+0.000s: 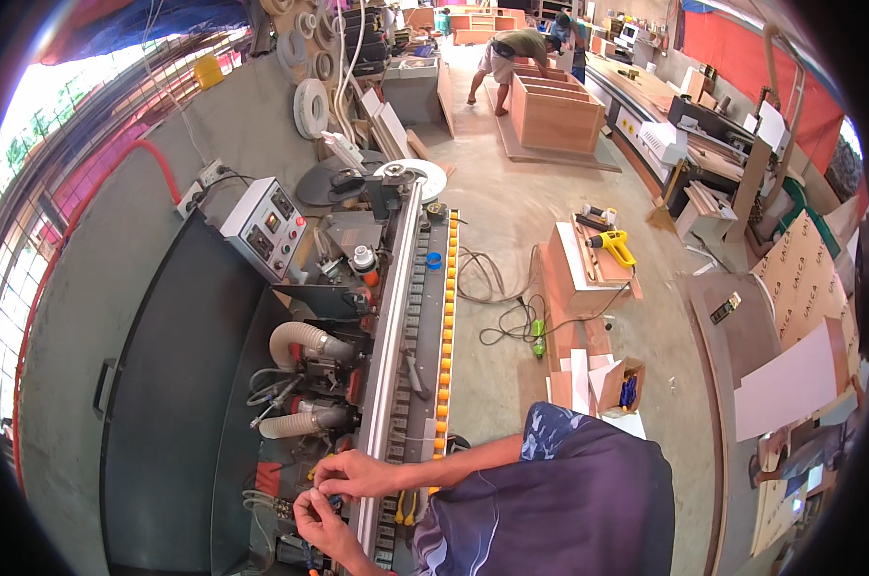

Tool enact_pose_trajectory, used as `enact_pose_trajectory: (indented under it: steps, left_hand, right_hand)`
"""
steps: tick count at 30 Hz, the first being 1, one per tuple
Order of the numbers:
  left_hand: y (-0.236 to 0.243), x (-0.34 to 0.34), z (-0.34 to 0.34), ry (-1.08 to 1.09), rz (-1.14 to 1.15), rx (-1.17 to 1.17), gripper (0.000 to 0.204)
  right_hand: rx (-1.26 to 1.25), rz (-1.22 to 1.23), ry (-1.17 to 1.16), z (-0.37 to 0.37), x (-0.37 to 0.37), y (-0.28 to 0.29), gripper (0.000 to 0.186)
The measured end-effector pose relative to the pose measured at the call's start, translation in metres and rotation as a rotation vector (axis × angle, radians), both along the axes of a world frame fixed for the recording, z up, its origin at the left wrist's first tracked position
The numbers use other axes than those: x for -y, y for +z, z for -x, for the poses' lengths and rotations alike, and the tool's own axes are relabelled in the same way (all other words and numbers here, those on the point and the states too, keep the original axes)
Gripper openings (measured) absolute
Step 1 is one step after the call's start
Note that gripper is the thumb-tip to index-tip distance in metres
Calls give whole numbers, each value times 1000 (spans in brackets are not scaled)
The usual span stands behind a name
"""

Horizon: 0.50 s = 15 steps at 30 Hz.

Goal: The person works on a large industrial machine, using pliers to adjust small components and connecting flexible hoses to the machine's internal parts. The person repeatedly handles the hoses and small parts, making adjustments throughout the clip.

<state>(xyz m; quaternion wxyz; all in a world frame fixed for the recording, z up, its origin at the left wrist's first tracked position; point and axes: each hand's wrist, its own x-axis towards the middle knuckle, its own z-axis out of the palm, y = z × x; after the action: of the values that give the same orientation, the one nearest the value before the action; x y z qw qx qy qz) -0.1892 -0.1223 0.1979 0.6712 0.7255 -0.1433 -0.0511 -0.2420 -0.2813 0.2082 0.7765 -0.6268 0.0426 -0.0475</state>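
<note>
Pinching narrowly, right hand [357, 475] and left hand [323, 525] meet at fingertips over near part of edge-banding machine [388, 365]; anything held too small to tell. Corrugated hose [288, 425] just beyond; yellow-handled tool [401, 507] to right; yellow heat gun [619, 248] far right.

Left of the long silver metal rail [388, 365], two ribbed beige hoses [290, 424] stand in our way near our bare right hand [357, 475]; farther along, the rail's top leaves us an open pass; right of the rail, past the row of small yellow rollers [445, 365], grey concrete floor [492, 394] gives us room until tangled black cable [497, 291] crosses it
</note>
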Motion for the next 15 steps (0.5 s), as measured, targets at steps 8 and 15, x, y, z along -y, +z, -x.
enact_pose_trajectory:
  steps: [8, 15]
  left_hand:
    - [13, 20, 24, -131, -102, 35, 20]
    - [19, 9, 25, -222, -182, -59, 18]
  right_hand:
    - [22, 44, -204, 17, 15, -25, 23]
    - [-33, 146, -200, 23, 21, -24, 22]
